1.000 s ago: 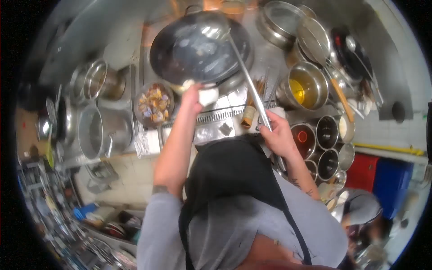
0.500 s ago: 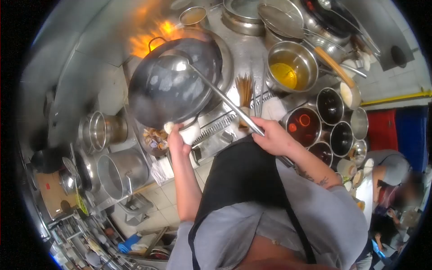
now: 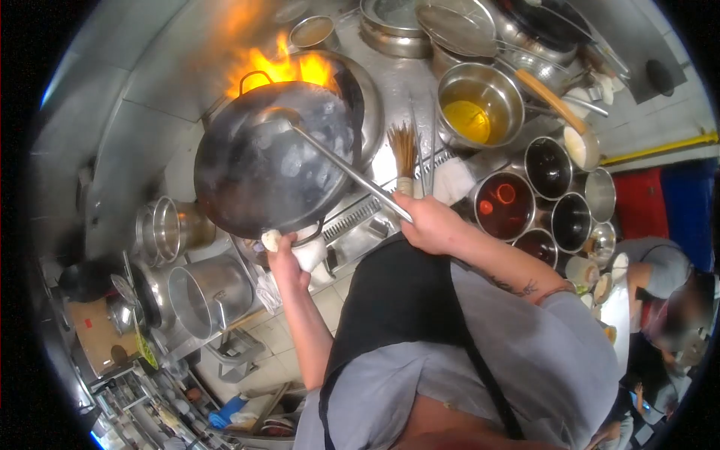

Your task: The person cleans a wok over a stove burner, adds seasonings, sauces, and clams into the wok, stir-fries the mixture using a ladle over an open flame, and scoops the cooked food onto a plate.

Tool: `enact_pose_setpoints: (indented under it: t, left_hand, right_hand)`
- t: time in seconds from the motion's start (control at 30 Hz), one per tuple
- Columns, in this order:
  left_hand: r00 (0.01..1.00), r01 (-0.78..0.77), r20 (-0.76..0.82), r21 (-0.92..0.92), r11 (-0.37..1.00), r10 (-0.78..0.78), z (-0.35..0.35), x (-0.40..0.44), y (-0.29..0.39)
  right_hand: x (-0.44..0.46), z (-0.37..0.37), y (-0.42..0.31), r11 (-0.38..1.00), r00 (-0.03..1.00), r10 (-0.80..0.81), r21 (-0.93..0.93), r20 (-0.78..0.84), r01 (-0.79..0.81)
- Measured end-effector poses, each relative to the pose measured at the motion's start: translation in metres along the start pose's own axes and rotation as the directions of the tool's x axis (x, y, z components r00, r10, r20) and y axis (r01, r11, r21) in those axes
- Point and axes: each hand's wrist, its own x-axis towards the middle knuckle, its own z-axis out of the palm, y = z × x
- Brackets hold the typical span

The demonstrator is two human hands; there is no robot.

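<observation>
A large dark wok [image 3: 259, 184] is tilted over the burner at the upper left, its surface steaming. My left hand [image 3: 287, 264] is closed at the wok's near rim, with a folded white cloth [image 3: 311, 253] between the palm and the metal. In my right hand [image 3: 429, 223] is the handle end of a long metal ladle [image 3: 345, 166]. The ladle's bowl lies inside the wok near its far side. Any food in the wok cannot be made out. Flames [image 3: 281, 66] rise behind the far rim.
A bamboo brush [image 3: 403, 154] stands right of the wok, near a pot of yellow oil [image 3: 480, 97]. Several sauce pots [image 3: 504, 204] sit further right. Steel pots [image 3: 210, 296] stand at left. A seated person [image 3: 656, 270] is at the far right.
The wok has shifted left and toward me, with my left hand moving along. The ladle and right hand have moved slightly left. Flames behind the wok are wider.
</observation>
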Motion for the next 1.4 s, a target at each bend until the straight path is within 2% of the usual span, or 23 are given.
enact_pose_setpoints:
  t: [0.1, 0.2, 0.23, 0.27, 0.4, 0.47, 0.6, 0.63, 0.73, 0.87, 1.0, 1.1, 1.17, 1.2, 1.27, 1.33, 1.4]
  left_hand:
    - [0.999, -0.048, 0.014, 0.038, 0.998, 0.048, 0.004, -0.005, 0.001]
    - [0.998, -0.051, -0.033, 0.199, 0.979, 0.058, 0.014, -0.011, 0.012]
    - [0.994, -0.109, 0.002, 0.23, 0.967, 0.111, 0.019, -0.014, 0.017]
    - [0.99, -0.139, 0.045, 0.179, 0.974, 0.133, 0.024, -0.016, 0.019]
    - [0.979, -0.203, 0.083, 0.235, 0.951, 0.188, 0.028, -0.013, 0.027]
    - [0.978, -0.205, 0.035, 0.286, 0.936, 0.203, 0.034, -0.015, 0.032]
    - [0.975, -0.221, 0.082, 0.307, 0.926, 0.206, 0.042, -0.021, 0.04]
    - [0.967, -0.256, 0.097, 0.386, 0.886, 0.237, 0.045, -0.023, 0.044]
    - [0.952, -0.307, 0.126, 0.393, 0.867, 0.279, 0.061, -0.035, 0.054]
    - [0.9, -0.431, 0.206, 0.548, 0.717, 0.384, 0.069, -0.036, 0.065]
    - [0.823, -0.531, 0.294, 0.703, 0.473, 0.487, 0.085, -0.045, 0.079]
    - [0.768, -0.562, 0.28, 0.727, 0.396, 0.576, 0.085, -0.041, 0.074]
    - [0.844, -0.492, 0.212, 0.675, 0.551, 0.493, 0.079, -0.042, 0.072]
    - [0.874, -0.455, 0.188, 0.638, 0.621, 0.447, 0.075, -0.041, 0.07]
    - [0.951, -0.306, 0.109, 0.453, 0.837, 0.289, 0.046, -0.02, 0.052]
    - [0.986, -0.163, 0.006, 0.259, 0.952, 0.167, 0.034, -0.018, 0.039]
    - [0.988, -0.152, 0.015, 0.107, 0.983, 0.151, 0.01, -0.001, 0.019]
  right_hand:
    - [-0.003, 0.0, 0.002, 1.0, 1.0, 0.0, 0.002, 0.002, 0.0]
    - [-0.008, 0.0, 0.008, 0.999, 0.999, -0.028, 0.032, -0.016, 0.029]
    - [-0.009, -0.002, 0.007, 0.999, 1.0, -0.016, 0.039, -0.007, 0.017]
    - [-0.011, -0.004, 0.008, 0.999, 1.0, -0.002, 0.046, 0.002, 0.002]
    - [-0.016, -0.005, 0.017, 0.997, 1.0, 0.014, 0.076, 0.019, -0.016]
    - [-0.016, -0.004, 0.024, 0.995, 1.0, -0.005, 0.095, 0.016, 0.003]
    - [-0.017, 0.0, 0.038, 0.992, 1.0, 0.018, 0.122, 0.025, -0.021]
    - [-0.016, 0.0, 0.042, 0.992, 0.999, 0.024, 0.126, 0.025, -0.027]
    - [-0.015, 0.0, 0.055, 0.992, 0.999, 0.039, 0.123, 0.02, -0.041]
    - [-0.01, 0.013, 0.083, 0.987, 0.999, -0.033, 0.157, -0.042, 0.04]
    - [-0.011, -0.006, 0.077, 0.988, 1.0, 0.021, 0.151, 0.02, -0.024]
    - [-0.007, -0.011, 0.074, 0.987, 1.0, 0.024, 0.158, 0.021, -0.026]
    - [-0.004, -0.015, 0.064, 0.99, 0.999, 0.028, 0.139, 0.042, -0.033]
    - [0.001, -0.009, 0.067, 0.989, 1.0, -0.012, 0.146, -0.003, 0.012]
    - [0.01, 0.012, 0.075, 0.983, 0.992, -0.082, 0.156, -0.101, 0.097]
    - [0.018, 0.014, 0.059, 0.962, 0.989, -0.067, 0.253, -0.133, 0.1]
    - [0.042, 0.008, 0.043, 0.946, 0.97, -0.062, 0.297, -0.234, 0.132]
